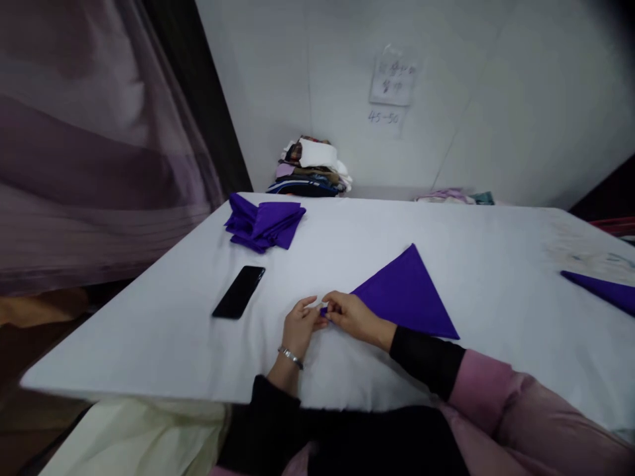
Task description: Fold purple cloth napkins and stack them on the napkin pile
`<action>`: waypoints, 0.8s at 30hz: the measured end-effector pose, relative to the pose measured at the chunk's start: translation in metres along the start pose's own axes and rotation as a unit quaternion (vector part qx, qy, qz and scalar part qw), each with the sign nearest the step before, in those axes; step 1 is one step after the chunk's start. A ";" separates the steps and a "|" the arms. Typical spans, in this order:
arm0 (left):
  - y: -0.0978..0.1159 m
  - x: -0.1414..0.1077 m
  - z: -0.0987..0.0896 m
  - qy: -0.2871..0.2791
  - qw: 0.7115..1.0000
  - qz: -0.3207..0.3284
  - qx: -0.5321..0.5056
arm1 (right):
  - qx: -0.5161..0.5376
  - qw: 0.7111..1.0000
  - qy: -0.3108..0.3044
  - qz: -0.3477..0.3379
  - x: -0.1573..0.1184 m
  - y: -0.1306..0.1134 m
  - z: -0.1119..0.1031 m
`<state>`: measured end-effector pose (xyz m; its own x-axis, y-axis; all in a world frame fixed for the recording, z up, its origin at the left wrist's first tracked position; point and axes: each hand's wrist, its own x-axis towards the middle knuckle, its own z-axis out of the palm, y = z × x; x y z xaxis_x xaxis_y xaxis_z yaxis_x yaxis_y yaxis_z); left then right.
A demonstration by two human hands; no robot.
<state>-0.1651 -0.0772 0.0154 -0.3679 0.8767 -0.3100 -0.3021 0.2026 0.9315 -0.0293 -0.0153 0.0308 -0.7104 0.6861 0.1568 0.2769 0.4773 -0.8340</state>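
Note:
A purple cloth (407,297), folded into a triangle, lies on the white tabletop. Its left corner is pinched by my right hand (354,316), whose fingers are closed on it. My left hand (301,325), wearing a silver wristwatch or bracelet (290,357) at the wrist, meets the right one at that same corner. The left thumb and fingers also close on the small purple tip. Part of the cloth's lower left edge is hidden behind my right hand and forearm.
On the white table (501,264) are a black phone (239,292), a crumpled pile of purple cloth (265,223) and another folded purple cloth (602,291) at the right. Stacked clothes (312,168) sit beyond the far edge. A curtain (99,145) hangs at the left.

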 end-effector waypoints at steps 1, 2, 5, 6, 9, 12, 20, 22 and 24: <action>0.001 0.000 0.000 -0.001 1.000 0.000 0.007 | -0.010 1.000 0.003 0.000 0.001 -0.001 -0.001; 0.003 -0.001 0.000 -0.003 1.000 0.001 0.014 | -0.019 1.000 0.005 0.003 0.001 -0.001 -0.001; 0.005 -0.001 -0.001 -0.026 0.999 0.017 0.042 | -0.023 1.000 0.005 0.013 0.003 -0.002 0.000; 0.004 0.000 -0.002 -0.035 0.998 0.023 0.051 | -0.017 1.000 0.004 0.016 0.004 -0.001 0.001; 0.002 0.003 -0.005 -0.047 0.996 0.031 0.065 | 0.001 1.000 -0.002 0.006 0.004 0.000 -0.002; -0.002 0.008 -0.007 -0.018 0.997 0.041 0.070 | -0.031 0.999 0.006 -0.021 -0.002 0.004 -0.023; -0.004 0.013 -0.010 0.039 0.979 0.099 0.174 | -0.077 0.948 0.245 0.187 -0.046 0.071 -0.161; -0.003 0.012 -0.012 0.063 0.963 0.124 0.232 | -0.068 0.928 0.279 0.237 -0.055 0.090 -0.190; -0.002 0.011 -0.013 0.101 0.931 0.148 0.319 | -0.048 0.914 0.294 0.275 -0.058 0.104 -0.210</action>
<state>-0.1801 -0.0737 0.0074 -0.5292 0.8484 0.0092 0.3984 0.2389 0.8856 0.1764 0.1093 0.0462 0.0149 0.9999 0.0086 0.5626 -0.0012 -0.8267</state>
